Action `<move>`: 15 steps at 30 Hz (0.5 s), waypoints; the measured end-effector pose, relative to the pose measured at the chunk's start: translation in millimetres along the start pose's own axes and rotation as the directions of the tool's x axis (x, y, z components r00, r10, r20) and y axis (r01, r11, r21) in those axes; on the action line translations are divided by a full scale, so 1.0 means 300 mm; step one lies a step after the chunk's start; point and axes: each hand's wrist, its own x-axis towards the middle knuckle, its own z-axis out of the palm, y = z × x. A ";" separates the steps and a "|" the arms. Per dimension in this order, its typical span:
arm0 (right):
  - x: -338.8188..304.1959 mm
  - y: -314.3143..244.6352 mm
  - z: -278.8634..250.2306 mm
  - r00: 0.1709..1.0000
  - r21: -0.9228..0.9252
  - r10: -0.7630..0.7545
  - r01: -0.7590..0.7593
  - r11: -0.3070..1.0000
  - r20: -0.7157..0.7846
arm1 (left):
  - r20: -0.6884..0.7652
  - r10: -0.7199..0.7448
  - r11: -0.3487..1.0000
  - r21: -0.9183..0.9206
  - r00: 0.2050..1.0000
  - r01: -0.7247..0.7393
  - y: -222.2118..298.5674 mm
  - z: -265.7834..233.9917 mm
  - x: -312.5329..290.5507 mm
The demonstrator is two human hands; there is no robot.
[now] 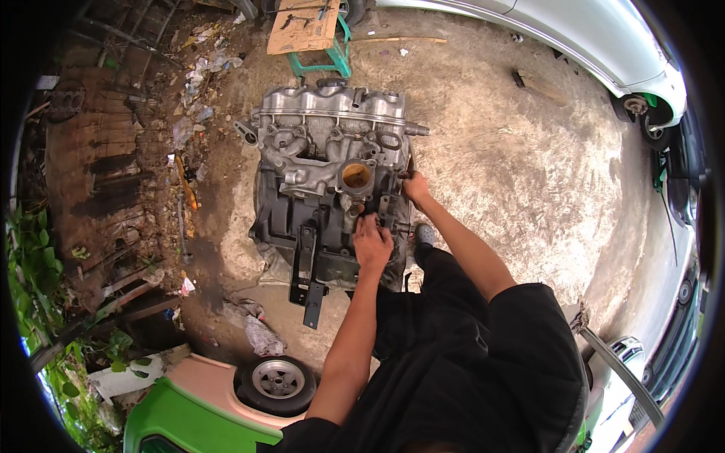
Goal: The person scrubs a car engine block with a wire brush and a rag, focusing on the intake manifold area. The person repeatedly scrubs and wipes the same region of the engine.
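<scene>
A bare engine block [283, 208] of dark metal stands on the ground in front of me, with a silver valve cover [332, 102] across its far end. My left hand [371, 243] is at the near right part of the block, fingers bent in just below a round, rusty-looking opening [356, 177]. What its fingertips grip is hidden. My right hand [414, 189] is closed at the block's right side, and I cannot make out what is in it. A dark metal bracket [304, 264] sticks out from the block's near side.
Beyond the engine, cardboard [302, 29] with small tools lies on a green stool [343, 53]. A silver car [581, 38] stands at the far right. A green and pink vehicle with a wheel [278, 381] is at the near left. Litter and boards [94, 151] cover the left side.
</scene>
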 end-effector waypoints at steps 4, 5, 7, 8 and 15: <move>0.067 0.041 0.048 0.855 0.345 0.402 -0.505 0.792 0.329 | -0.006 0.004 1.000 0.018 1.000 -0.004 -0.002 -0.002 -0.001; 0.078 0.062 0.041 0.827 0.406 0.403 -0.549 0.731 0.392 | 0.007 -0.001 1.000 0.015 1.000 0.001 -0.001 -0.002 -0.001; 0.093 0.104 0.009 0.787 0.513 0.400 -0.612 0.603 0.469 | 0.009 -0.006 1.000 0.015 1.000 0.006 0.004 -0.004 -0.003; 0.094 0.123 -0.020 0.778 0.564 0.400 -0.627 0.537 0.484 | -0.001 -0.004 1.000 0.020 1.000 0.004 0.007 -0.007 -0.006; -0.047 0.069 -0.156 0.996 0.532 -0.002 -0.043 0.846 0.084 | 0.037 0.011 0.999 0.031 0.999 -0.012 0.017 -0.029 0.013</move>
